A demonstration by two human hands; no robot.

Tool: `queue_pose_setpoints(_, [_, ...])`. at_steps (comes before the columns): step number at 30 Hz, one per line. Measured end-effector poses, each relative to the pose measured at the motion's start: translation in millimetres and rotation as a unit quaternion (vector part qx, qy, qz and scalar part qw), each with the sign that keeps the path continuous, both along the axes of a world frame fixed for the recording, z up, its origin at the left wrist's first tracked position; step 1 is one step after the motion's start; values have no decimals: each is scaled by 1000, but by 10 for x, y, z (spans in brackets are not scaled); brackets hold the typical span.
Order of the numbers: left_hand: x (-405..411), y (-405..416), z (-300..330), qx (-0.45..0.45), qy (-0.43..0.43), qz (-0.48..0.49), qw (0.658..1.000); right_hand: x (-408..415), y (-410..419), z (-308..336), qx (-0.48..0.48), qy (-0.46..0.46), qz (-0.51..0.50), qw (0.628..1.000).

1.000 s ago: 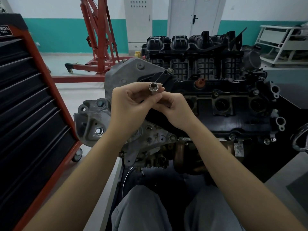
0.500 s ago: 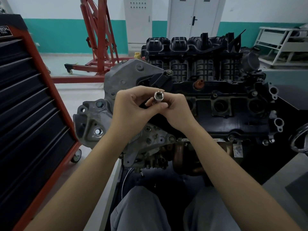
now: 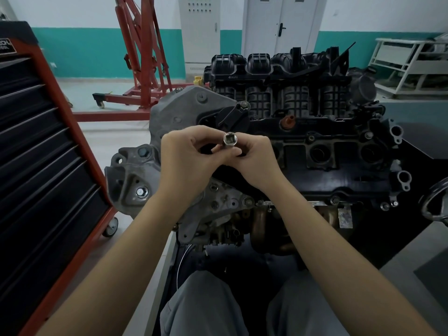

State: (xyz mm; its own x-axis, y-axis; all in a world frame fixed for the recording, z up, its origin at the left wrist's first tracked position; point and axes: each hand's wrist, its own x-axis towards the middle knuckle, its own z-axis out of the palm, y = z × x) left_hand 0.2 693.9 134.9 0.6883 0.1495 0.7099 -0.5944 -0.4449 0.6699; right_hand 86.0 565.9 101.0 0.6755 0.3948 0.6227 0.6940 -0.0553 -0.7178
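A small chrome socket point(image 3: 229, 139) with a square drive hole facing me is held between both hands above the engine point(image 3: 315, 146). My left hand point(image 3: 188, 161) pinches its lower part with thumb and fingers. My right hand point(image 3: 254, 158) curls around it from the right. The socket's lower end is hidden by the fingers. The engine has a black ribbed intake manifold point(image 3: 278, 76) at the back and a grey metal bracket point(image 3: 135, 175) at the left.
A red and black tool cabinet point(image 3: 41, 170) on castors stands close at the left. A red engine hoist point(image 3: 140, 69) stands behind on the floor. A white rack point(image 3: 409, 66) is at the far right. My grey-trousered knees point(image 3: 206, 306) are below the engine.
Both hands have sunk slightly with the socket and shifted a little right. The socket's open end now tilts more toward me.
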Motion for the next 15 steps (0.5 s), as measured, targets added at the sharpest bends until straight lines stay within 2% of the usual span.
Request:
queue_pose_setpoints(5, [8,21,-30,-57,9,-49,997,-6,4,11,-26,-16,25,999])
queue_pose_setpoints(10, [2,21,-17,-16,10,-48,999,5,4,1,1,1,7,1000])
queue_pose_setpoints(15, [8,19,-12,-46,12,-59,997,-3,18,-3,-18,-19,18,999])
